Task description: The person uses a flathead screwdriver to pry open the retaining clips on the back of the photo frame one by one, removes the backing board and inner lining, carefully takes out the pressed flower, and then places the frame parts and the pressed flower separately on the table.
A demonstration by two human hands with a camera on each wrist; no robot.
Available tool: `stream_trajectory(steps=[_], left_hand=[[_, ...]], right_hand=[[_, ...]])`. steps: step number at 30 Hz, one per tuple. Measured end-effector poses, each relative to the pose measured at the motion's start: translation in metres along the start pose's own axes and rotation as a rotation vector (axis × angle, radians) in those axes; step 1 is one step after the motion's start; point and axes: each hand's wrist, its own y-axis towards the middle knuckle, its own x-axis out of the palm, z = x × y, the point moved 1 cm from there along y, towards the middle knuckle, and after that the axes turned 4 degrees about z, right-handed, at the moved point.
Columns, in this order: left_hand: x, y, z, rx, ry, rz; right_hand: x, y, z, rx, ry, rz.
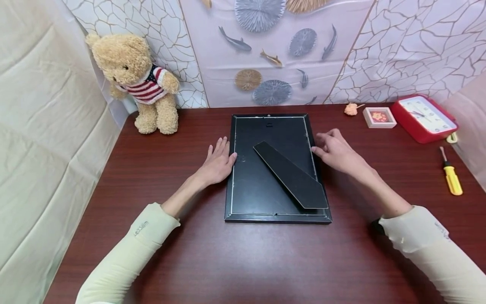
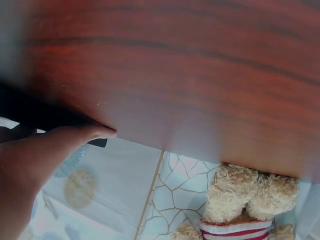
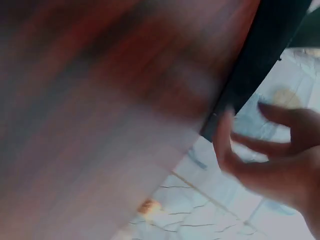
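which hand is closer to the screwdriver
Right: the right hand is left of the yellow-handled screwdriver; the left hand is farther left, at the left edge of the picture frame.

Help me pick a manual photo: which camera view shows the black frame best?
The head view: it shows the black frame whole, back up, with its stand. The left wrist view catches only a dark strip beside the left hand; the right wrist view only a black edge near the right hand.
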Motion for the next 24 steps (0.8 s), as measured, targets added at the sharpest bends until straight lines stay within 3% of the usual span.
stream_trajectory(steps=[3, 7, 9, 12, 16, 24], left_hand=[[-0.001, 0.001, 0.004, -0.009, -0.014, -0.014], [-0.001, 0.004, 0.005, -0.029, -0.025, -0.012], [-0.001, 0.004, 0.006, -0.029, -0.018, -0.008], [0.000, 0.004, 0.006, -0.023, -0.010, -0.005], [0.001, 0.003, 0.005, -0.015, 0.000, 0.000], [0.000, 0.002, 0.004, -0.010, -0.001, -0.001]], right_hand=[[0.001, 0.002, -0.013, -0.031, -0.018, 0.064], [0.009, 0.010, -0.031, -0.043, 0.114, -0.084], [0.014, 0.014, -0.036, -0.011, 0.211, -0.171], [0.021, 0.021, -0.043, 0.038, 0.320, -0.233], [0.030, 0.027, -0.047, 0.055, 0.363, -0.232], [0.042, 0.027, -0.050, 0.117, 0.456, -0.155]])
